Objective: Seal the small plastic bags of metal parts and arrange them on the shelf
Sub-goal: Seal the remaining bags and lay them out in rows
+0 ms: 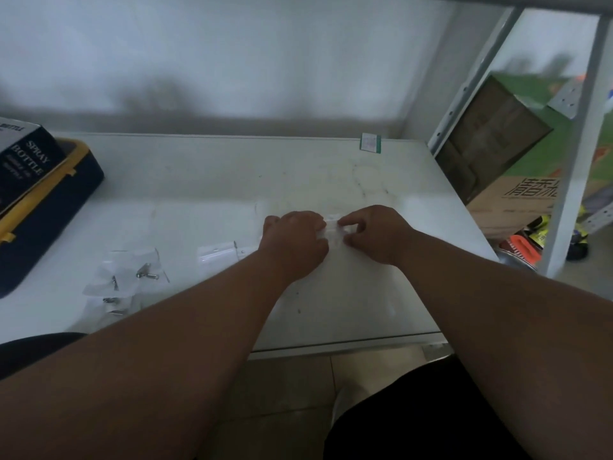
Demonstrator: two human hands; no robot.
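1. A small clear plastic bag lies on the white shelf board, held between both hands near the board's middle, a little toward its right edge.
2. The left hand rests knuckles-up on the bag's left part, fingers curled down over it and gripping it; most of the bag is hidden under this hand.
3. The right hand pinches the bag's right end, thumb and forefinger tips closed on the strip at its top edge, the other fingers curled beneath.
4. Whether metal parts are inside this bag cannot be told: the view is blurred there.
5. Left of the held bag, just beside the left forearm, lies another clear bag, flat on the board.
6. Farther left of the held bag sits a loose cluster of clear bags with small metal screws showing in them.
7. Well to the left of the held bag, at the board's left end, stands a dark blue case with yellow trim, and a box printed "SPRAY BOTTLE" lies on it.
8. Beyond the held bag, at the board's back edge, is a small green-edged label.
9. Right of the held bag, past the board's edge, grey metal shelf uprights frame a cardboard box.
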